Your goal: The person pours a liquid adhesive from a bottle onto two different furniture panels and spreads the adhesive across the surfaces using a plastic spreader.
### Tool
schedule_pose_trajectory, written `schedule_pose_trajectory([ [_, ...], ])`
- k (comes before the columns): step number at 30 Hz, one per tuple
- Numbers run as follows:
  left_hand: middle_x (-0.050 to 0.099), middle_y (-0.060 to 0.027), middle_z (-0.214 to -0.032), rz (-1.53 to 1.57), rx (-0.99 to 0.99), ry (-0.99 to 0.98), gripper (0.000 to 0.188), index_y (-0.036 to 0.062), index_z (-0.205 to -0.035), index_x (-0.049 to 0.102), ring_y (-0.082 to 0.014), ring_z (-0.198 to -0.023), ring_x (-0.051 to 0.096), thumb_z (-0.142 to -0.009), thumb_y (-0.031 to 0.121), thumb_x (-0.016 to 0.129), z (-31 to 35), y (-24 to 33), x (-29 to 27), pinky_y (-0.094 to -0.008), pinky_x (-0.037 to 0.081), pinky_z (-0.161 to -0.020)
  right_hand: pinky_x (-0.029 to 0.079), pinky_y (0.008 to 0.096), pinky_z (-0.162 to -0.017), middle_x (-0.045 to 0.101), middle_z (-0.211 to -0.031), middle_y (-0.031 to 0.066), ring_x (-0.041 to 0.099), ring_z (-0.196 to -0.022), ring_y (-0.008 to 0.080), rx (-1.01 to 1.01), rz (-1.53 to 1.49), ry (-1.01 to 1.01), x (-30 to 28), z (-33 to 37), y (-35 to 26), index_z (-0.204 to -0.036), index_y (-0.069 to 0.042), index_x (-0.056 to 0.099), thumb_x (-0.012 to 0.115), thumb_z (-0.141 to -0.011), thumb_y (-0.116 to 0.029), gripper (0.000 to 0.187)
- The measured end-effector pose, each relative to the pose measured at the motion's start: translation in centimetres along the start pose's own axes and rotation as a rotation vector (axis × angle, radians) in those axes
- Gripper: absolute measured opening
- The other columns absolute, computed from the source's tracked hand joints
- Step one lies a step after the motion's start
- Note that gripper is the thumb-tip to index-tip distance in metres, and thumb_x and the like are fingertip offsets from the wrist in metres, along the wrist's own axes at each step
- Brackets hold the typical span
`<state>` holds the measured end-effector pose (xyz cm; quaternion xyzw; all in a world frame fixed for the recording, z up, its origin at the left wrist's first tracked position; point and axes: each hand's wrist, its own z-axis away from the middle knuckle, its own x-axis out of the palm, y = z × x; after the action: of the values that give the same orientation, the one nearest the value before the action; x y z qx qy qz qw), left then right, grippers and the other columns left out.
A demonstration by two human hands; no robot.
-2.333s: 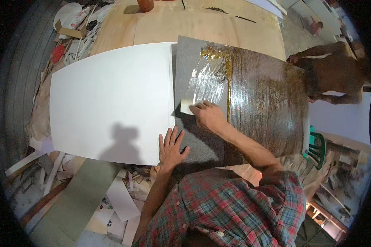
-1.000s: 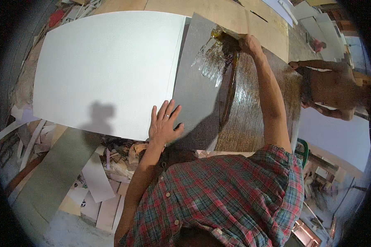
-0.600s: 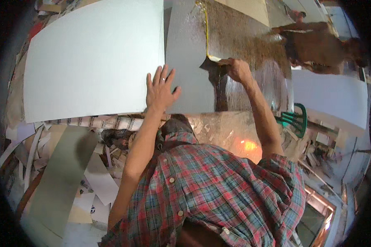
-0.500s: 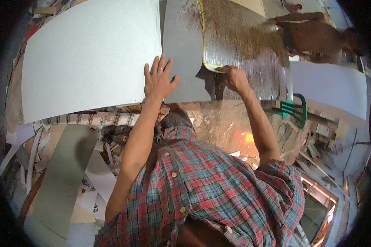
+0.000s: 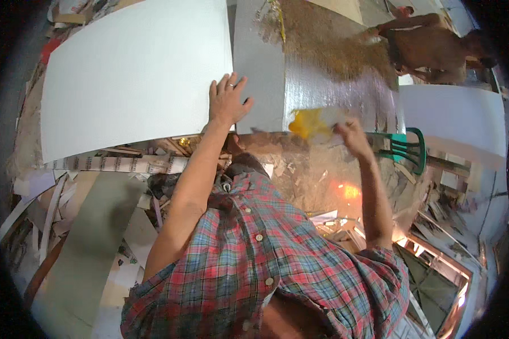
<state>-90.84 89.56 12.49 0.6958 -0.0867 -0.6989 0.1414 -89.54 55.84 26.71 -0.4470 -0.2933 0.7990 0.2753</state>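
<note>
My left hand [image 5: 227, 106], fingers spread, lies along the right edge of a large white sheet [image 5: 136, 85]. Just right of that edge is a grey board [image 5: 258, 85]. Its right part carries a wet, shiny layer of brownish-yellow glue [image 5: 333, 56], streaked toward the near side. My right hand [image 5: 353, 138] grips a thin, flat spreader [image 5: 325, 121], blurred by motion and smeared with yellow glue. The spreader hovers around the board's near edge; whether it touches is unclear.
A bare-backed person [image 5: 430, 51] leans at the far right. A green plastic chair [image 5: 408, 151] stands near a pale sheet [image 5: 452, 118]. Below the work lie a printed roll [image 5: 119, 164], a long grey-green panel [image 5: 90, 243], wood offcuts and scraps.
My right hand has drawn the spreader from the glue's left boundary toward the near edge and right. The yellow bead there looks mostly wiped. My left hand stays on the sheet's edge.
</note>
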Motion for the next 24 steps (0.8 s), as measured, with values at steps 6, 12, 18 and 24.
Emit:
schedule_pose_trajectory([
  [6, 0.029, -0.0075, -0.157, 0.064, 0.079, -0.179, 0.062, 0.0208, -0.146, 0.043, -0.0256, -0.146, 0.023, -0.091, 0.047, 0.052, -1.3, -1.0, -0.8, -0.0507, 0.017, -0.119, 0.046, 0.0294, -0.071, 0.060, -0.082, 0.0004, 0.054, -0.077, 0.0113, -0.572, 0.056, 0.083, -5.9, -14.0, -12.5, -0.098, 0.006, 0.064, 0.048, -0.088, -0.013, 0.026],
  [12, 0.026, -0.0083, -0.159, -0.006, 0.077, -0.119, 0.060, 0.0231, -0.143, 0.047, -0.0241, -0.149, 0.017, -0.090, 0.049, 0.054, -2.2, -1.0, 0.2, -0.0524, 0.010, -0.121, 0.053, 0.0431, -0.087, 0.069, -0.107, 0.0209, 0.067, -0.100, 0.0364, -0.531, 0.620, 0.157, -1.4, -34.3, -15.6, -0.122, -0.008, 0.063, 0.055, -0.084, -0.006, 0.039],
  [18, 0.027, -0.0064, -0.159, 0.092, 0.062, -0.128, 0.057, 0.0229, -0.138, 0.054, -0.0219, -0.148, 0.019, -0.087, 0.049, 0.058, -2.7, -1.3, 0.6, -0.0536, 0.011, -0.121, 0.046, 0.0460, -0.100, 0.062, -0.130, 0.0103, 0.056, -0.122, 0.0304, -0.695, 0.955, 0.192, 5.2, -38.6, -12.5, -0.133, -0.017, 0.058, 0.054, -0.085, -0.004, 0.050],
  [24, 0.024, -0.0029, -0.160, 0.058, 0.071, -0.135, 0.060, 0.0273, -0.143, 0.049, -0.0199, -0.148, 0.017, -0.088, 0.052, 0.053, -2.9, -1.4, 0.9, -0.0522, 0.006, -0.122, 0.042, 0.0469, -0.102, 0.062, -0.131, 0.0069, 0.055, -0.123, 0.0277, -0.782, 0.796, 0.371, 2.4, -41.5, -13.0, -0.132, -0.019, 0.059, 0.058, -0.084, -0.004, 0.050],
])
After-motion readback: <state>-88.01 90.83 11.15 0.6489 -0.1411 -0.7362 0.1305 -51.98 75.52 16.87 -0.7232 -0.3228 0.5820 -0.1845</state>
